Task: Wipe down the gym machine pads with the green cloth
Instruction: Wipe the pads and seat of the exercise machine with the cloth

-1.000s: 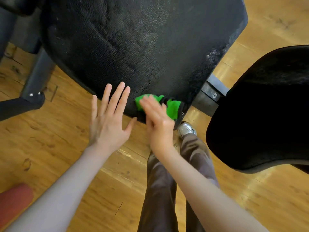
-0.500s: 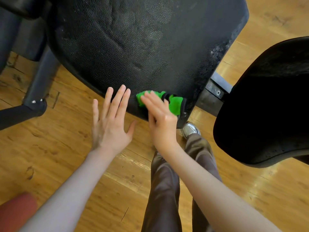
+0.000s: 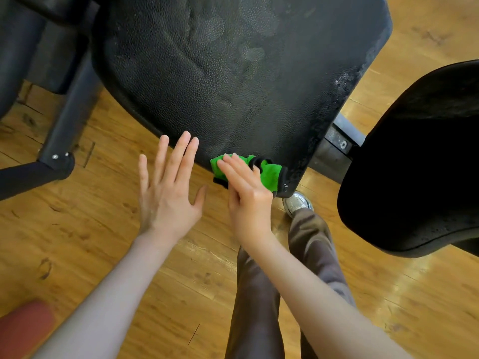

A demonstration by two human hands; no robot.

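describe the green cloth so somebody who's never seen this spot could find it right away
Start at the big black textured pad filling the top of the view and follow it down to its lower edge. There the right hand presses the green cloth against the rim. It is the only bright green thing here, with black trim.

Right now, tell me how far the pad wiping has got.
Done: smeared wipe marks cover the large pad. In hand: the right hand presses the green cloth against its near edge, while the left hand hovers open. Left: the second pad at right; whether it has been wiped is unclear.
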